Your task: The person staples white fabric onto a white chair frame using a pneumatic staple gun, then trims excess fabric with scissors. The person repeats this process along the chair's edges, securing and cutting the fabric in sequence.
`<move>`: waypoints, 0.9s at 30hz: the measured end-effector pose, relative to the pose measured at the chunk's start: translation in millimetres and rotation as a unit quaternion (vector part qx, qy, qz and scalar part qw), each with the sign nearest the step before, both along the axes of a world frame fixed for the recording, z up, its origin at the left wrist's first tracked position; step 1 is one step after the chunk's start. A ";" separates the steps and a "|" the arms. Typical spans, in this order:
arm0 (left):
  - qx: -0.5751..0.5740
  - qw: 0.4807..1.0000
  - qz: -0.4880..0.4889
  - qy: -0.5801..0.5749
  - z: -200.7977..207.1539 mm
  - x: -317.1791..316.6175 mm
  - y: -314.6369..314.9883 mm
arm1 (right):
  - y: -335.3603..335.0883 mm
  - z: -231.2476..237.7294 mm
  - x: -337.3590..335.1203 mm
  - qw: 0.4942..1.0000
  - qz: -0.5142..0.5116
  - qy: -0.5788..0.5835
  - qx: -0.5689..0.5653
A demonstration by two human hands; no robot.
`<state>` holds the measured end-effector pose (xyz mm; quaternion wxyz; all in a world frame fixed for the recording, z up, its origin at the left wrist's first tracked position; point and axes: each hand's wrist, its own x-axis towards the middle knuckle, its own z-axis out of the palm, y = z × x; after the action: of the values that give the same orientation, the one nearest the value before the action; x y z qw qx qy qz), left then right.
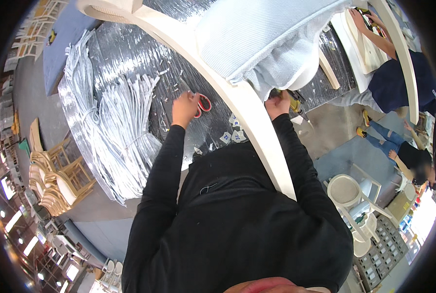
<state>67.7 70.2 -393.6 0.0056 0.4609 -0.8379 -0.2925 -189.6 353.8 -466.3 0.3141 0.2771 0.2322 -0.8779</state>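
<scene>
A pale wooden chair frame (257,127) crosses in front of me, and light blue woven upholstery fabric (257,39) covers its upper part, hanging in loose folds. My left hand (182,109) is over the dark, plastic-wrapped table, with fingers curled at a pair of red-handled scissors (205,102); the blades are hidden. Beneath the fabric's edge, right of the frame, my right hand (278,106) is closed around a yellow-and-black tool (295,104), whose kind I cannot make out. Several small white tags (236,136) with blue print lie near the table's front edge.
Bundles of light grey strips (125,112) lie at the table's left. Stacked wooden chair frames (61,176) stand on the floor at left. A co-worker (398,78) handles a pale frame at right. Another person (398,146) and a pale chair (344,190) are farther right.
</scene>
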 end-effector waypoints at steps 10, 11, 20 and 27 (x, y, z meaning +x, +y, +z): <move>0.003 0.987 -0.097 -0.126 -29.5 11.9 21.6 | 21.9 23.3 11.1 0.768 0.321 0.290 0.472; 0.152 0.986 -0.033 -0.066 -36.1 23.5 15.5 | 20.0 51.6 8.1 0.717 0.335 0.368 0.488; 0.318 0.912 -0.051 0.253 180.0 50.1 44.0 | -31.1 395.3 47.4 0.530 0.092 0.725 0.430; 0.265 0.891 -0.340 0.146 337.1 31.9 18.7 | -58.7 409.1 78.1 0.403 0.036 0.828 0.388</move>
<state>99.6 88.9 -56.4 -0.0941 0.0847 -0.8243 -0.5518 -111.5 295.1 -57.2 -0.1415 -0.5019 0.7044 -0.4816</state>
